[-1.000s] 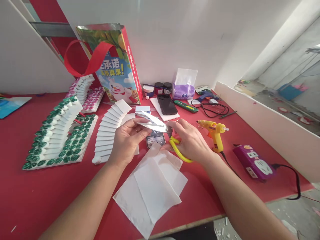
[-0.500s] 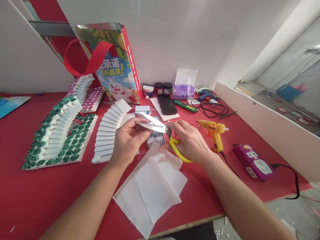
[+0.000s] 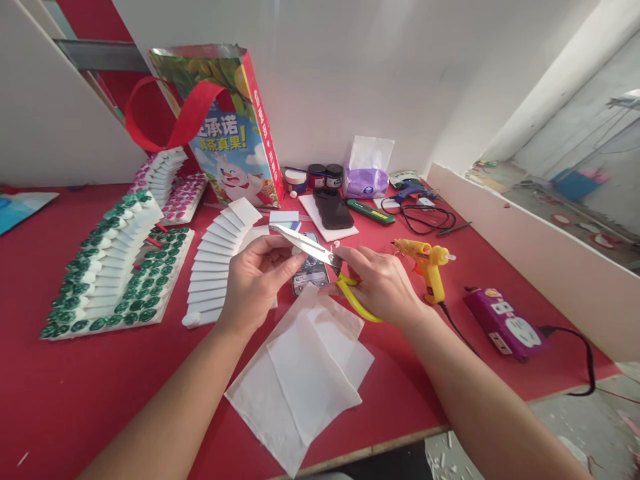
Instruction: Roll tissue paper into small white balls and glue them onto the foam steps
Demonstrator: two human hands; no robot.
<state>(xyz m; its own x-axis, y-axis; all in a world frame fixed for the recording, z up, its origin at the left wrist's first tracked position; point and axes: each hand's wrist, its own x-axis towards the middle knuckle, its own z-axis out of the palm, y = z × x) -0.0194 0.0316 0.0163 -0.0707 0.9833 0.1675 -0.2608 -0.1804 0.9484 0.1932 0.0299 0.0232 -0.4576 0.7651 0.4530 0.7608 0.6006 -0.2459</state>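
Yellow-handled scissors (image 3: pixel 331 259) between the hands, blades (image 3: pixel 306 245) basically closed: right hand (image 3: pixel 383 283) gripping them, left hand (image 3: pixel 257 277) pinching a small white piece (image 3: pixel 297 251). Snipping, I'd guess; another cut needs them opened.

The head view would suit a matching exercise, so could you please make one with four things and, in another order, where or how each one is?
Things:
1. Scissors
2. Black phone
3. Yellow glue gun
4. Printed bag

Places or states:
A. Standing upright, with a red handle
B. Between the right hand and the purple socket block
C. In the right hand's grip, blades together
D. Lying on a white slab

Right pairs: 1-C, 2-D, 3-B, 4-A
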